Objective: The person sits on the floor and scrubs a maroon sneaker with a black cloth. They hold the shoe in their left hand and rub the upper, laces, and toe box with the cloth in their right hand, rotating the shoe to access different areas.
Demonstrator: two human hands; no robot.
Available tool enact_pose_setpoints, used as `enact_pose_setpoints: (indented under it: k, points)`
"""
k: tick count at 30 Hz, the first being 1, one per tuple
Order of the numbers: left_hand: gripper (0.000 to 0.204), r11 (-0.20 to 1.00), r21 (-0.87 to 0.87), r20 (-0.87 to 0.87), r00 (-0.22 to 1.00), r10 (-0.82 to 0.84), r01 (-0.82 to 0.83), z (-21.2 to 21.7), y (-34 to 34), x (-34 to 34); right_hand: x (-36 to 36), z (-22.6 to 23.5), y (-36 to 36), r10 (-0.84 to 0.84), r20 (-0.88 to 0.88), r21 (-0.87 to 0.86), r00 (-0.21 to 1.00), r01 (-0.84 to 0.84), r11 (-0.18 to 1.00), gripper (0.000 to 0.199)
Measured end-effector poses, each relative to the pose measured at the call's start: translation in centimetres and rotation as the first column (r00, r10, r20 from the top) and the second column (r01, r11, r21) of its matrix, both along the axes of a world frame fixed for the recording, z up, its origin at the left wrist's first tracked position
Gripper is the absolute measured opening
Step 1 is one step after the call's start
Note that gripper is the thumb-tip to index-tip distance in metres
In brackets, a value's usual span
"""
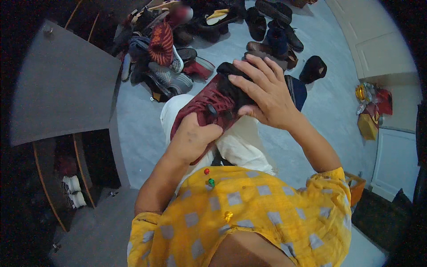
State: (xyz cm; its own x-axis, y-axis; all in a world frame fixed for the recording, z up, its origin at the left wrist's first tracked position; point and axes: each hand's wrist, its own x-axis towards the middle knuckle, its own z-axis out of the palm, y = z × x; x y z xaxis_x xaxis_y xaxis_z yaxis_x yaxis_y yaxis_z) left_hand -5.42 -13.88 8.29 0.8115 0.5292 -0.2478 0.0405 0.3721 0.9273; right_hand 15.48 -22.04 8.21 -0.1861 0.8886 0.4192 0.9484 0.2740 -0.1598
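Note:
A maroon lace-up shoe (209, 99) lies across my lap, its far end angled up to the right. My left hand (193, 137) is pushed in at the near end of the shoe, and its fingers are hidden there. Over the far end lies a soft black piece that looks like cloth (227, 71). My right hand (267, 91) grips this from above, fingers curved over it and thumb on the near side. White trousers (242, 149) show beneath the shoe.
Many shoes lie in a pile on the pale floor ahead, among them a red patterned shoe (161, 44). A black shoe (313, 69) lies apart at right. A grey cabinet (66, 84) stands at left, with white shoes (73, 191) inside. Bags (367, 124) sit by the right wall.

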Motion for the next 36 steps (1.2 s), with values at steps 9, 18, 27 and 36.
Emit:
enact_pose_setpoints:
  k: [9, 18, 27, 36]
  points:
    - [0.036, 0.991, -0.079, 0.011, 0.994, 0.107, -0.106, -0.3, 0.2, 0.7, -0.4, -1.6, 4.9, -0.041, -0.266, 0.150, 0.963, 0.083, 0.985, 0.029]
    - [0.033, 0.992, -0.074, -0.032, 0.995, 0.096, -0.098, -0.7, 0.6, 0.3, -1.5, -1.0, 5.7, -0.237, -0.322, 0.034, 0.917, 0.261, 0.965, 0.022]
    - [0.046, 0.972, -0.231, 0.065, 0.996, 0.063, -0.047, 0.3, 0.1, 0.5, -2.8, -2.9, 0.2, -0.116, -0.305, 0.173, 0.945, 0.175, 0.969, 0.031]
    - [0.045, 0.991, -0.137, 0.021, 1.000, 0.007, -0.004, -0.7, 0.2, 0.3, -2.2, -1.6, 1.8, -0.059, -0.246, 0.130, 0.967, 0.093, 0.987, 0.032]
